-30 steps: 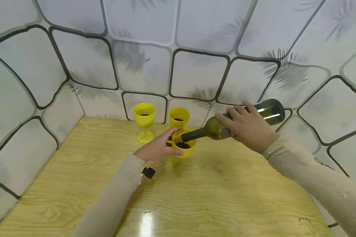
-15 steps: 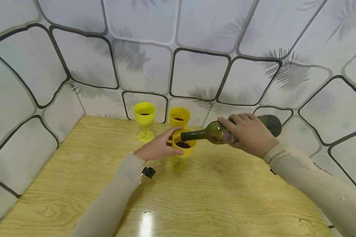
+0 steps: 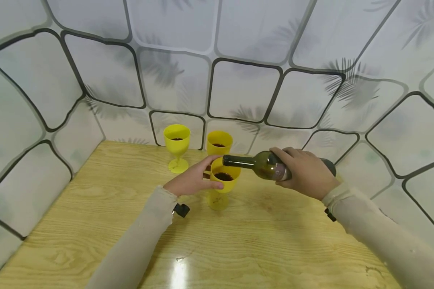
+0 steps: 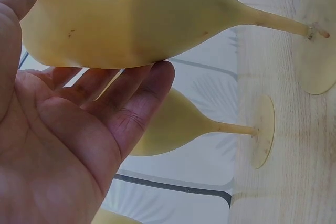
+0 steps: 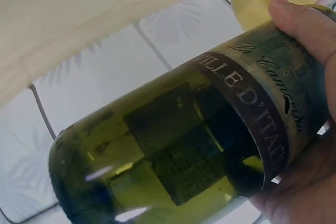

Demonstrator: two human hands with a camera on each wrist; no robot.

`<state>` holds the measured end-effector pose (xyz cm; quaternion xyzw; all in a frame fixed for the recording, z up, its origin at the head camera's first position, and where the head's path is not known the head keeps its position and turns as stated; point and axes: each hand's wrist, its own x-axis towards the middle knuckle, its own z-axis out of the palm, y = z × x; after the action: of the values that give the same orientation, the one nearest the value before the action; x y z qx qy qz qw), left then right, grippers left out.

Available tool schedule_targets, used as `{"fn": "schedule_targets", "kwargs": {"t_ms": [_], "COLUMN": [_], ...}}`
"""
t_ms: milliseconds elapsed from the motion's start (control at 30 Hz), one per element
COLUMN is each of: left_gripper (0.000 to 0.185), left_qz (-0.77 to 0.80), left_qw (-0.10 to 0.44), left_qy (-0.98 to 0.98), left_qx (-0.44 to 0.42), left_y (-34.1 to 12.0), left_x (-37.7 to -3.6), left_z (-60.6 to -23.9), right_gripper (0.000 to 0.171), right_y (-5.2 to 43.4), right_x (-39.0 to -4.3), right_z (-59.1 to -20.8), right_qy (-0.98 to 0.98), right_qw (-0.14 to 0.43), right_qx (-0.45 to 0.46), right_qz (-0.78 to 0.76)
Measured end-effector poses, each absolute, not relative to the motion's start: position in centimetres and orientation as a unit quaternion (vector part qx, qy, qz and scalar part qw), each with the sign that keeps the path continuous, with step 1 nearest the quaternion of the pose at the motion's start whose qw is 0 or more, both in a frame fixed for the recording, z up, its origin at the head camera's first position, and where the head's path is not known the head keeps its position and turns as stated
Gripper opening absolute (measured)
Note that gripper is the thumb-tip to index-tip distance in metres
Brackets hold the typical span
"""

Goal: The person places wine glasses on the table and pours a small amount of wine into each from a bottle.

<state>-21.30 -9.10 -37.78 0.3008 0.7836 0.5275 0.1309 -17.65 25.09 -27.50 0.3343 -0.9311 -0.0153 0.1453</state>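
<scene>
My left hand [image 3: 192, 179] holds the bowl of the nearest yellow goblet [image 3: 229, 187], which stands upright on the wooden table with dark liquid inside. In the left wrist view, the fingers and thumb lie on either side of that bowl, and its stem and foot show. My right hand [image 3: 306, 173] grips a green glass wine bottle [image 3: 265, 163] round its labelled body. The bottle lies nearly level in the air, its mouth over the back of the goblet's rim. Up close in the right wrist view, the bottle's label [image 5: 262, 98] and base show.
Two more yellow goblets with dark liquid stand behind: a left one [image 3: 176, 145] and a middle one [image 3: 219, 140], partly hidden by the nearest. A patterned wall [image 3: 173, 80] rises at the wooden table's [image 3: 260, 245] back edge and along both sides.
The bottle has swung from base-high, neck-down to almost level as my right hand lowered its base. Its mouth has risen slightly from inside the goblet. My left hand and the goblets stay put.
</scene>
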Motion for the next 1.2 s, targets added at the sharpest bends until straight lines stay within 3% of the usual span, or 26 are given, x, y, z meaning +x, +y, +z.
{"fn": "schedule_targets", "kwargs": {"t_ms": [467,1200], "left_gripper": [0.095,0.092], "left_qz": [0.525,0.532], "left_qw": [0.132,0.123], "left_qy": [0.785,0.780], "left_qx": [0.302,0.306], "left_y": [-9.1,-9.0], "left_x": [-21.3,-21.2], "left_z": [-37.7,-38.1], "right_gripper": [0.093,0.100], "right_y": [26.4,27.7], "right_x": [-17.8,-18.3], "right_z": [-30.0,-35.6], "right_qy": [-0.940,-0.872], "right_qw": [0.148,0.255], "right_qx": [0.255,0.120], "right_qz": [0.171,0.400]}}
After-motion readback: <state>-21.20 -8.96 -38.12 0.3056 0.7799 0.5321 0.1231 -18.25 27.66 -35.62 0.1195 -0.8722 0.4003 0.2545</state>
